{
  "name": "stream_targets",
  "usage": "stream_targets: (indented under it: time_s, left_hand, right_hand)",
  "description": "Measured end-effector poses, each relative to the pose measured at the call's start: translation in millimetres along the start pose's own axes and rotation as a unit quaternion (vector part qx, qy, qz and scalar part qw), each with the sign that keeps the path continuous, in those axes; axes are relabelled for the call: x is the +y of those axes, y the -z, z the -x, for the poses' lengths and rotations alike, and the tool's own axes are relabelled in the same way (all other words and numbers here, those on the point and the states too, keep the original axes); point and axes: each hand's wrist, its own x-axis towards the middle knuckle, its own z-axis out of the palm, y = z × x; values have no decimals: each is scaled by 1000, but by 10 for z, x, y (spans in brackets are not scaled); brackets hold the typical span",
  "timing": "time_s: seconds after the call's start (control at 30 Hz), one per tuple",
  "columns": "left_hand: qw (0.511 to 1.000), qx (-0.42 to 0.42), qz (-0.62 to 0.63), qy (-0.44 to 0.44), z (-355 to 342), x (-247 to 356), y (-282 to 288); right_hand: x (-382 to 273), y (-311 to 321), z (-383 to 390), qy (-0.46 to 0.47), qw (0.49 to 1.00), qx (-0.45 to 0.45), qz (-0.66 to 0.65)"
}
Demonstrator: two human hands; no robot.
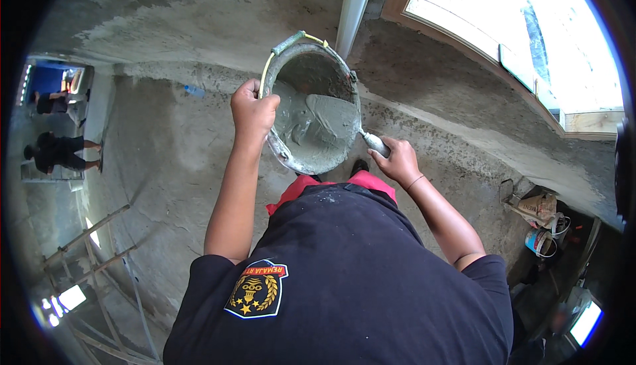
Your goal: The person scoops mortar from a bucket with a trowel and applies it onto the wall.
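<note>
A round bucket (301,68) hangs tilted in front of my body, its open mouth facing me. Wet grey mortar (298,130) fills the lower part and coats the inner wall. My left hand (254,114) is closed on the bucket's left rim, by the yellow wire handle (266,73) that arcs up over the far rim. In my right hand (399,161), fingers wrap round the mortar-smeared grip of a trowel (375,142). Its shank crosses the bucket's right rim; a smooth grey patch inside seems to be the blade, coated in mortar.
A rough plastered wall (424,60) stands ahead, with a wood-framed window (457,34) and a white pipe (356,7). A bottle (194,91) lies far left. Two people (59,153) stand beyond, left. Wooden poles (86,236) rise lower left; a sack (540,207) and paint bucket (538,240) sit right.
</note>
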Motion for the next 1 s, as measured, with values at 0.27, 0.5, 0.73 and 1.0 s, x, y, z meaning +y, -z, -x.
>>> stream_targets:
  time_s: [0.27,0.5,0.73,1.0]
  left_hand:
    - [1000,-11,6,-6,-12,-88,33]
    - [1000,-4,20,-12,-13,-129,40]
    - [1000,2,16,-3,-5,-144,40]
    - [999,18,28,0,9,-297,18]
  right_hand:
    - [6,-49,44,3,1000,11,-6]
    - [14,-84,94,33,999,34,-1]
    - [94,-105,119,-12,1000,8,1]
    - [268,-193,170,1,1000,-28,2]
